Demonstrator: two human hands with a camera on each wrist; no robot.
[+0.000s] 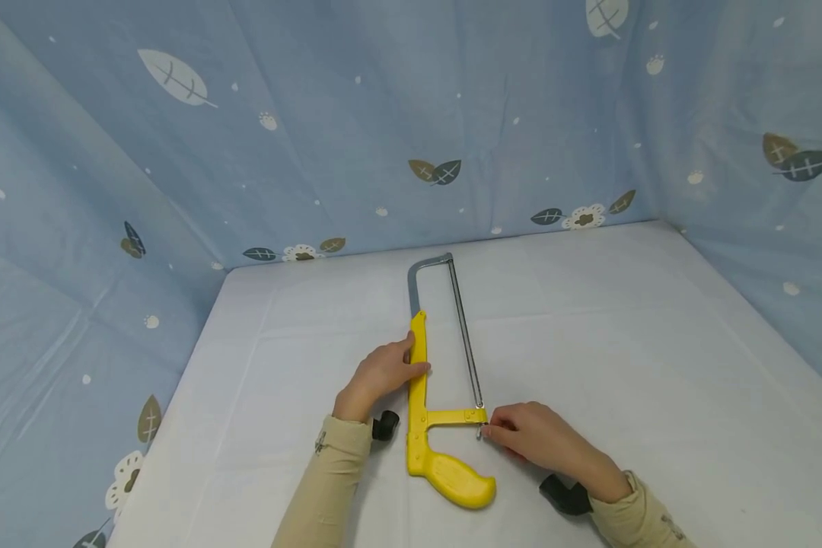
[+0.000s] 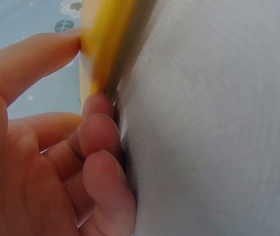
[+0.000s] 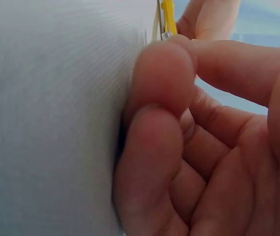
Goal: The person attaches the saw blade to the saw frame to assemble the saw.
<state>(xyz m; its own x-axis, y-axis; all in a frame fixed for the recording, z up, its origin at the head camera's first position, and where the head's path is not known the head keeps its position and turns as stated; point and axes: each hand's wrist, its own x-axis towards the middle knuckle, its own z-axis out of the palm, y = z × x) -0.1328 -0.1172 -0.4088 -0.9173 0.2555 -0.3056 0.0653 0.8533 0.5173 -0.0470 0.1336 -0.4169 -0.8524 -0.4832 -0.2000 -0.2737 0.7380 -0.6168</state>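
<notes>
A hacksaw (image 1: 418, 403) with a yellow handle and a grey front frame lies flat on the white cloth, its handle toward me. Its narrow dark blade (image 1: 463, 327) runs along the right side. My left hand (image 1: 382, 371) grips the yellow frame bar (image 2: 111, 42), thumb on the near side and fingers reaching over and under its edge. At the blade's near end, below the yellow cross arm (image 1: 455, 416), my right hand (image 1: 541, 434) pinches the small metal wing nut (image 1: 480, 432) between thumb and index finger. In the right wrist view the fingertips mostly hide that nut.
A white cloth (image 1: 623, 342) covers the table. Blue curtains (image 1: 356, 114) with leaf prints hang behind it and at both sides. Black wrist devices show beside the left sleeve (image 1: 325, 487) and the right sleeve (image 1: 637, 514).
</notes>
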